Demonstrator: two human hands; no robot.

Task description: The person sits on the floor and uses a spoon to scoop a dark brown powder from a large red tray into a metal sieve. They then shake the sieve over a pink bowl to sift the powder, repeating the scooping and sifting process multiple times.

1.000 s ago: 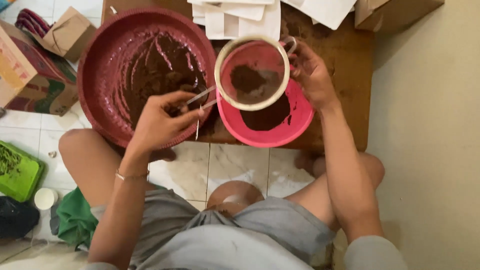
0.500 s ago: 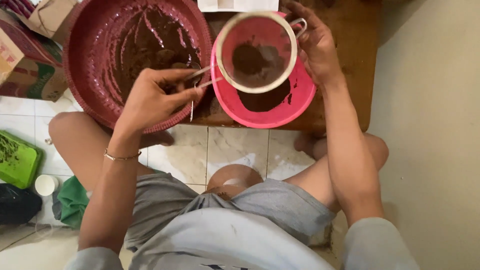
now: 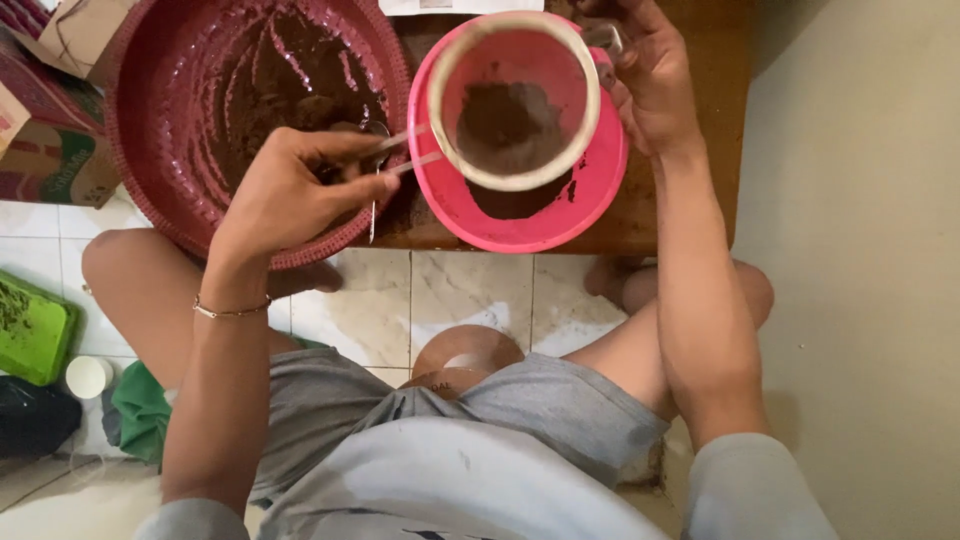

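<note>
Sieve (image 3: 515,100) with brown powder sits above the pink bowl (image 3: 560,215), at twelve o'clock, so powder falls inside. Right hand (image 3: 650,85) grasps its handle; left hand (image 3: 290,195) clenches a spoon (image 3: 400,150) against its rim.

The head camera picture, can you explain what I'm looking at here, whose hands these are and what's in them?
The camera sits on a person's head and looks straight down, so you see their own two arms, lap and bent legs on a tiled floor. There is no machine here, only bare hands.

The right hand holds a round sieve with brown powder in it, by its handle, above a pink bowl. The left hand keeps a grip on a metal utensil, probably a spoon, that reaches toward the sieve's rim.

Beside the pink bowl stands a large dark red basin smeared with brown batter. Both rest on a low wooden table. At the left edge lie a cardboard box and a green tray.
</note>
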